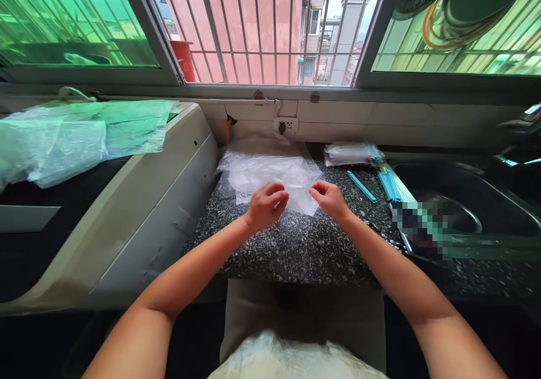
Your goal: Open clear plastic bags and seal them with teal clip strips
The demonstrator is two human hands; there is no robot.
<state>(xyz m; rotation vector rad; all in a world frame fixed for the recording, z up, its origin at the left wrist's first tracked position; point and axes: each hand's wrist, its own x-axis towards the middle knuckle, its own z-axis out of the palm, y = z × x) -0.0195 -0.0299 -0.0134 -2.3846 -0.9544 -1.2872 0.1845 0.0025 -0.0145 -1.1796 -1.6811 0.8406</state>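
My left hand (267, 204) is closed, fingers curled against the thumb, at the near edge of a thin clear plastic bag (299, 200). My right hand (330, 199) pinches this bag at its right side, with thumb and forefinger together. Between the two hands the film lies almost flat, just over the dark speckled countertop (291, 249). Behind them spreads a loose pile of clear plastic bags (266, 162), crumpled and overlapping. The fingertips of my left hand are partly hidden by its own knuckles.
A packet of clear bags (350, 154) and a light-blue strip (362, 186) lie at the right, before a dark sink (499, 190). At left stands a white appliance (169, 182) with plastic sheets (84, 137) on top. A wall socket (286, 124) is behind.
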